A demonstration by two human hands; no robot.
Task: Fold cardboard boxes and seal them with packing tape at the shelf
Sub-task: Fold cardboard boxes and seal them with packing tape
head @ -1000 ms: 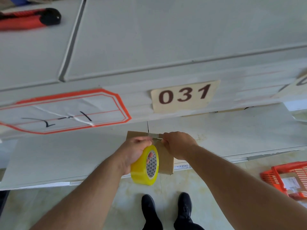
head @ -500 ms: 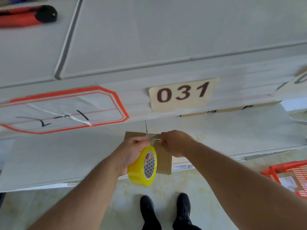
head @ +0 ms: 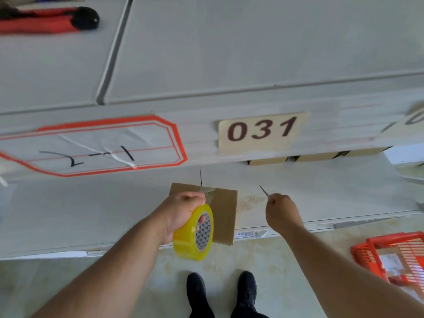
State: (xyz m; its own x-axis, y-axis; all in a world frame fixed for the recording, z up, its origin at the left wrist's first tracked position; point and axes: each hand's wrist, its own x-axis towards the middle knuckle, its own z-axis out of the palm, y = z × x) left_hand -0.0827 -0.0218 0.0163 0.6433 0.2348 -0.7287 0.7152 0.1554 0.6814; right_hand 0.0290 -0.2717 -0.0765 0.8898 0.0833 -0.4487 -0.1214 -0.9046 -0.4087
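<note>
A small brown cardboard box point(head: 223, 212) lies on the lower white shelf point(head: 91, 216), its near end overhanging the shelf edge. A strip of clear tape point(head: 207, 191) crosses its far end. My left hand point(head: 183, 212) grips a yellow roll of packing tape point(head: 193, 235) against the box's left side. My right hand point(head: 281, 211) is off to the right of the box and pinches a thin grey blade point(head: 263, 191) that points up and away.
The upper shelf front carries a "031" label point(head: 261, 131) and a red-bordered sticker point(head: 91, 145). A red and black utility knife point(head: 48, 20) lies on top at far left. An orange basket point(head: 394, 255) stands on the floor at right. My shoes point(head: 220, 292) are below.
My right hand has left the box's far end and swung right with the thin blade. The tape strip now lies separate on the box. My left hand stays on the roll.
</note>
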